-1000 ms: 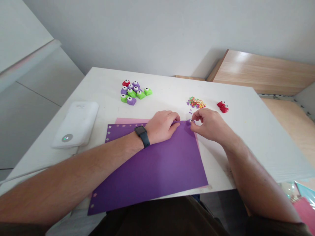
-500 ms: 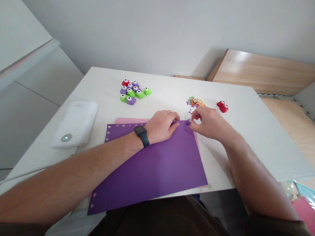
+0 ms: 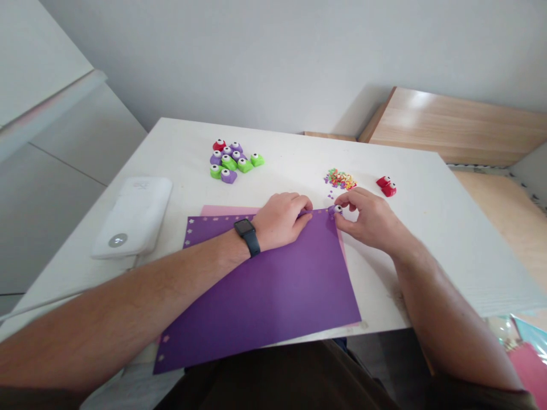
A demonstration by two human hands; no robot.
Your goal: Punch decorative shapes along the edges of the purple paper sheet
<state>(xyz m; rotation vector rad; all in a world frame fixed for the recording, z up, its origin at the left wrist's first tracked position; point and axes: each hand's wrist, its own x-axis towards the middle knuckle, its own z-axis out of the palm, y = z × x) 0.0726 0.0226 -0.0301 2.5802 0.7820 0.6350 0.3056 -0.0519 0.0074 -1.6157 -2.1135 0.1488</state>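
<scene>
A sheet of purple paper (image 3: 273, 290) lies over a pink sheet (image 3: 231, 210), with small punched shapes along its top and left edges. My left hand (image 3: 284, 221), wearing a black watch, pinches the purple sheet's top edge between thumb and fingers. At the sheet's top right corner, my right hand (image 3: 367, 219) holds a small purple craft punch (image 3: 335, 211) by finger and thumb; its white button faces up. Just beyond the punch lies a heap of tiny coloured paper cutouts (image 3: 341, 179), with a few purple ones nearer the sheet.
Several red, purple and green craft punches (image 3: 228, 162) are grouped at the back left. Two red punches (image 3: 387, 186) sit right of the cutouts. A white device with a cable (image 3: 132, 216) lies on the white table (image 3: 427, 239) at left. A wooden board (image 3: 453, 122) stands behind.
My right hand's grip on the purple punch has loosened, its thumb and finger further apart, so more of the punch shows. It sits slightly further right. My left hand stays on the edge.
</scene>
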